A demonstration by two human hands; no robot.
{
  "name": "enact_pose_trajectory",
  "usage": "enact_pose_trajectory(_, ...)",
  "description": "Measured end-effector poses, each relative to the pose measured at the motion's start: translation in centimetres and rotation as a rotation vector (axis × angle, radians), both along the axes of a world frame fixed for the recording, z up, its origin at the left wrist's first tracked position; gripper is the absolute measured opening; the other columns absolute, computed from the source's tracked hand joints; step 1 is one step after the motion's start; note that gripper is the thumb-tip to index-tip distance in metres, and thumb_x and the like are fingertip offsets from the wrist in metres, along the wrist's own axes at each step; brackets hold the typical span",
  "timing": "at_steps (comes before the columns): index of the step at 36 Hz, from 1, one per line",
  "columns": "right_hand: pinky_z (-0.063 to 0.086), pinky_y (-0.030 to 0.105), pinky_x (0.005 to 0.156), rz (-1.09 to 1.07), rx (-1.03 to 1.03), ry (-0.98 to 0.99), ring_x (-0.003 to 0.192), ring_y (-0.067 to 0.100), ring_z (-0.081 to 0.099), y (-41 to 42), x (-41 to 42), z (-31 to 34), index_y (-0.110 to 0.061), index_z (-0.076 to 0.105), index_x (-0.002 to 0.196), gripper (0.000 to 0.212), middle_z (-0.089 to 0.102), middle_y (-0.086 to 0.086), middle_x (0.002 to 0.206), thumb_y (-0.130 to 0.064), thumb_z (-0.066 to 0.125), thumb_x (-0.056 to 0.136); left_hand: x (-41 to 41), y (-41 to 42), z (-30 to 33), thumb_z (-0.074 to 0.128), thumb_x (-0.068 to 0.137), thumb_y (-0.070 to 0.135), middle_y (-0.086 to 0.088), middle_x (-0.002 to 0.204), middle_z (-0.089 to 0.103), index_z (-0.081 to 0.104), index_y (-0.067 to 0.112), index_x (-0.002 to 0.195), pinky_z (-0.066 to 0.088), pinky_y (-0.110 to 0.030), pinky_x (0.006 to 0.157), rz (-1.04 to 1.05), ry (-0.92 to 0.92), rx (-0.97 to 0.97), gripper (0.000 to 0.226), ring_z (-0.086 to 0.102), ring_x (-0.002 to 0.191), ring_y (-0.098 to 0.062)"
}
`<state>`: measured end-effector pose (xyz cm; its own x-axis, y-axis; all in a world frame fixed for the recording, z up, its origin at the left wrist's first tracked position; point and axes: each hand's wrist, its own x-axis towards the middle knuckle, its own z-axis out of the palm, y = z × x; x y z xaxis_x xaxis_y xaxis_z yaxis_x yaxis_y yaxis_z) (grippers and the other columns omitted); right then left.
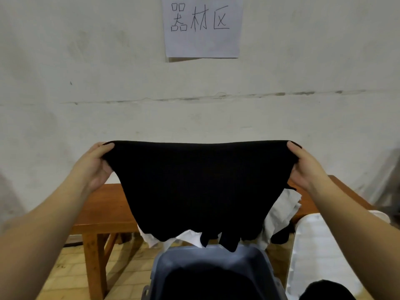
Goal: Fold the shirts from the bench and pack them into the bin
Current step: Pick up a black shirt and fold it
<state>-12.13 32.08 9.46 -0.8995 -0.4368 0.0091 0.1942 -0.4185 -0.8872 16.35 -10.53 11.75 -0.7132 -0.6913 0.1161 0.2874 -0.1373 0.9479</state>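
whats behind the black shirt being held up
Behind the black shirt, white garments lie on the wooden bench, showing at its right and bottom edges. The shirt covers the bench's middle, so anything else there is hidden.

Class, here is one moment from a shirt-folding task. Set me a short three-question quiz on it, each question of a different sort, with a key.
1. True or false: both hands grip the black shirt.
2. Which lies on the bench? A) white cloth B) shoes C) a book
3. Fill in: the shirt's lower edge hangs just above the ____.

Key:
1. True: left hand and right hand pinch its top corners.
2. A, the white cloth.
3. bin.
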Motion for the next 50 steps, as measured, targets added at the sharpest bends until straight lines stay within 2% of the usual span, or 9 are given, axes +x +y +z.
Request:
enact_pose_trajectory(9, 0.051, 0.042, 0.100, 0.041, -0.036, -0.089, 0.112, 0.024, 0.067, -0.5, 1.7, -1.2, -0.010, 0.061, 0.124, 0.032, 0.070, 0.010, 0.121, -0.030, 0.048, 0.102, -1.0, 1.7, -1.9, 0.050, 0.098, 0.013, 0.001, 0.080, 0.073, 0.064, 0.013, 0.093, 0.059, -0.026, 0.066, -0.030, 0.114, 0.204, 0.014, 0.073, 0.076, -0.013)
enact_pose_trajectory(12, 0.058, 0.039, 0.085, 0.152, -0.127, -0.108, 0.104, 0.024, 0.070, 0.2, 1.8, -1.4, -0.012, 0.075, 0.101, 0.031, 0.071, 0.013, 0.112, -0.033, 0.053, 0.094, 0.1, 1.0, -1.5, 0.054, 0.091, 0.012, 0.002, 0.078, 0.069, 0.067, 0.014, 0.080, 0.060, -0.028, 0.069, -0.162, 0.211, 0.294, 0.018, 0.071, 0.075, -0.014)
enact_pose_trajectory(17, 0.059, 0.029, 0.077, 0.479, -0.370, -0.020, 0.078, 0.013, 0.070, -0.8, 3.4, 1.5, -0.019, 0.074, 0.087, 0.017, 0.070, -0.001, 0.081, -0.034, 0.066, 0.090, 0.2, 1.0, -0.7, 0.016, 0.106, 0.019, -0.028, 0.122, 0.055, 0.052, -0.006, 0.124, 0.025, -0.043, 0.113, -0.420, 0.351, 0.218, 0.048, 0.048, 0.121, -0.040)
enact_pose_trajectory(21, 0.056, 0.023, 0.062, 0.432, -0.145, 0.298, 0.068, 0.008, 0.064, -4.8, 5.7, 3.5, -0.026, 0.075, 0.070, 0.042, 0.068, -0.006, 0.076, -0.048, 0.097, 0.042, -3.1, 6.5, 1.9, 0.064, 0.091, 0.023, -0.014, 0.109, 0.064, 0.070, 0.008, 0.098, 0.046, -0.045, 0.098, -0.656, 0.359, 0.056, 0.018, 0.060, 0.105, -0.035)
enact_pose_trajectory(26, 0.050, 0.017, 0.066, 0.370, -0.076, 0.404, 0.064, 0.005, 0.060, -9.2, 9.8, 5.0, -0.025, 0.078, 0.069, 0.010, 0.067, -0.007, 0.069, -0.033, 0.082, 0.064, -5.9, 13.2, 4.1, 0.090, 0.059, 0.044, -0.002, 0.109, 0.070, 0.075, 0.023, 0.075, 0.052, -0.029, 0.084, -0.637, 0.205, -0.199, 0.030, 0.064, 0.099, -0.020)
enact_pose_trajectory(30, 0.049, 0.016, 0.062, 0.409, -0.110, 0.446, 0.061, 0.002, 0.061, -10.9, 11.6, 5.3, -0.027, 0.078, 0.066, 0.051, 0.068, -0.010, 0.066, 0.000, 0.047, 0.096, -7.2, 16.3, 4.7, 0.088, 0.061, 0.044, -0.004, 0.118, 0.068, 0.076, 0.022, 0.079, 0.051, -0.028, 0.087, -0.686, 0.221, -0.209, 0.031, 0.064, 0.099, -0.016)
enact_pose_trajectory(33, 0.054, 0.020, 0.072, 0.412, -0.179, 0.433, 0.071, 0.006, 0.068, -11.7, 12.5, 5.3, -0.026, 0.078, 0.068, 0.043, 0.073, -0.006, 0.075, -0.001, 0.053, 0.092, -7.5, 17.9, 4.7, 0.087, 0.063, 0.041, -0.008, 0.114, 0.069, 0.078, 0.018, 0.095, 0.044, -0.042, 0.106, -0.722, 0.224, -0.193, 0.041, 0.062, 0.107, -0.024)
enact_pose_trajectory(45, 0.053, 0.032, 0.087, 0.318, -0.246, 0.452, 0.094, 0.022, 0.067, -12.1, 13.2, 5.1, -0.028, 0.072, 0.068, 0.026, 0.072, 0.004, 0.097, -0.008, 0.060, 0.079, -8.0, 20.3, 3.9, 0.062, 0.083, 0.020, 0.001, 0.118, 0.069, 0.076, 0.021, 0.078, 0.054, -0.036, 0.095, -0.601, 0.270, -0.006, 0.015, 0.065, 0.111, -0.024)
enact_pose_trajectory(50, 0.052, 0.033, 0.095, 0.333, -0.265, 0.451, 0.110, 0.020, 0.066, -12.1, 12.9, 5.0, -0.021, 0.071, 0.075, 0.020, 0.073, -0.003, 0.112, -0.006, 0.060, 0.082, -8.5, 19.7, 3.6, 0.063, 0.086, 0.028, -0.005, 0.120, 0.064, 0.059, 0.020, 0.116, 0.044, -0.041, 0.103, -0.584, 0.152, -0.065, 0.032, 0.061, 0.111, -0.022)
